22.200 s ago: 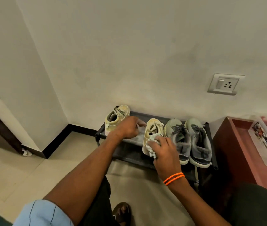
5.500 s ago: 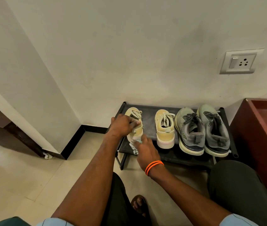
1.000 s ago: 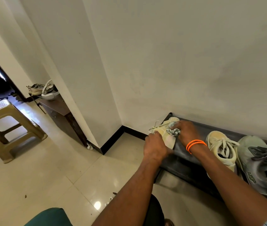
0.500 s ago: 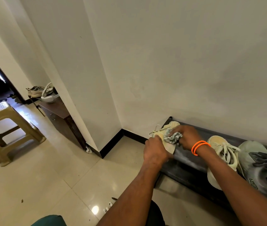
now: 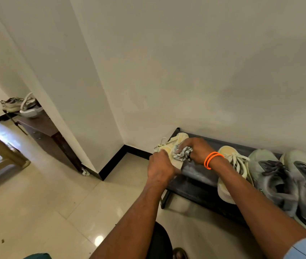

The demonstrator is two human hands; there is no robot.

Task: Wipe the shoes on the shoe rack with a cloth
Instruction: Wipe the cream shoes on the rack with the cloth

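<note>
Pale floor tiles meet a plain wall where a low black rack (image 5: pixel 200 174) stands. Since a moment ago the right hand (image 5: pixel 198 150), bunching the cloth (image 5: pixel 182 154), has slid nearer along the leftmost cream shoe (image 5: pixel 178 142); wiping continues. The left hand (image 5: pixel 160 165) grips that shoe's near end. Another cream shoe (image 5: pixel 230 156) and grey shoes (image 5: pixel 271 176) wait rightward, unobstructed.

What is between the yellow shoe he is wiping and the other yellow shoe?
In the head view, bare black shelf lies between the held shoe and the other shoe; the right hand and cloth reach over it.
</note>
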